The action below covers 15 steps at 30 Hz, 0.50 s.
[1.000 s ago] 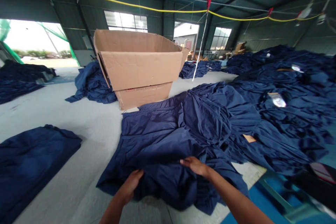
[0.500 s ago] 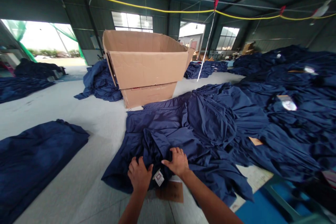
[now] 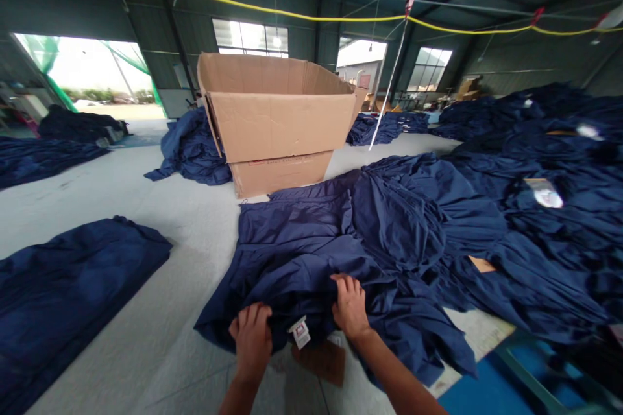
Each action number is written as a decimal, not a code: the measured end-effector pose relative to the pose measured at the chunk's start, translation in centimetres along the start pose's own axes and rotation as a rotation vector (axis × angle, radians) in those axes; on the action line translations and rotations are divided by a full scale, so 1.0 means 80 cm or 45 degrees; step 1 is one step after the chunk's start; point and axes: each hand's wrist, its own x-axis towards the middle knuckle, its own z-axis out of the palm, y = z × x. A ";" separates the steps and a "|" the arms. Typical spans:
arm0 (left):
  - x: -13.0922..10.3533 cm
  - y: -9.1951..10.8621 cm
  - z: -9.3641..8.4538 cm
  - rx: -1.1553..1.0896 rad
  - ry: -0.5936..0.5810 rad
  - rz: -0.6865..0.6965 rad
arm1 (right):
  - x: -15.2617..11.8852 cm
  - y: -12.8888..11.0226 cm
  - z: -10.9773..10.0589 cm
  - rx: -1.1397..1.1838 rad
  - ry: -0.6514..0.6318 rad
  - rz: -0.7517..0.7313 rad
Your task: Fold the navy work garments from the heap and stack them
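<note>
A navy garment (image 3: 296,253) lies spread on the pale table, its near edge toward me. My left hand (image 3: 253,334) has its fingers curled on that edge, left of a small white label (image 3: 300,332). To the label's right, my right hand (image 3: 349,301) pinches the same fabric with its fingers bent. Below the label a brown card tag (image 3: 324,363) hangs over the table surface, partly covered by the cloth.
Behind the garment stands a large open cardboard box (image 3: 287,123). A folded navy garment (image 3: 82,279) lies at left. Heaped navy clothes (image 3: 545,207) cover the right side. Overhead runs a yellow cable (image 3: 292,15). A blue surface (image 3: 487,379) shows at lower right.
Both hands have closed on the garment's near edge and moved apart. The fabric between them is smoother, and the brown tag has tilted. The view has shifted slightly.
</note>
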 end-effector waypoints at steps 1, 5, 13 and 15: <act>0.000 0.009 0.002 -0.034 -0.094 0.120 | -0.002 -0.008 0.000 0.014 0.012 -0.083; 0.008 0.028 0.012 -0.066 -0.346 0.197 | 0.000 -0.031 0.001 0.082 -0.139 -0.421; 0.028 0.037 0.009 -0.002 -0.352 0.216 | 0.008 -0.055 0.017 0.068 -0.320 -0.533; 0.031 0.041 0.003 -0.081 -0.310 0.261 | 0.010 -0.062 0.014 0.065 -0.256 -0.444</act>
